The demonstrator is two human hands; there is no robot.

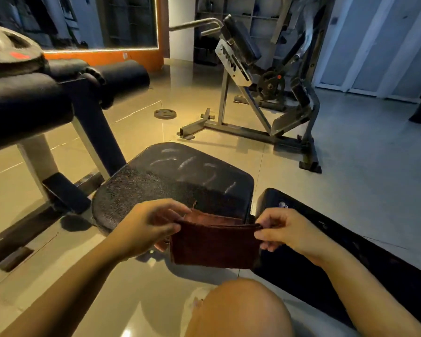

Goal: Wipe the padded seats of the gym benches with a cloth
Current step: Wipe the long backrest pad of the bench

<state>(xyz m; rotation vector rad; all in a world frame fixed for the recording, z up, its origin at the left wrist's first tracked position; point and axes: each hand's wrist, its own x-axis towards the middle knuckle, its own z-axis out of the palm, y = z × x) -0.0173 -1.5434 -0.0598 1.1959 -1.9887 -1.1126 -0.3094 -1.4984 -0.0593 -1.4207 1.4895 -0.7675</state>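
I hold the cloth (215,246), a dark reddish-brown one folded over on itself, stretched between both hands just above the near edge of the padded seat (180,181). My left hand (146,227) pinches the cloth's upper left corner, thumb on the near side and fingers curled over the far side; my right hand (284,231) pinches the upper right corner the same way, fingertips bunched on the edge. The cloth hangs down from that top edge in front of the seat, and I cannot tell whether it touches the padding. The seat is black and textured, with pale streaks across its far half. To my right the long black backrest pad (350,251) of the same bench runs toward me, and my bare knee (238,310) shows below the cloth. On the left stands a machine with black roller pads (122,74) and a weight plate (7,49) on top. A small plate (165,113) lies on the tiled floor (350,166) beyond, near a grey angled hyperextension bench (243,76)
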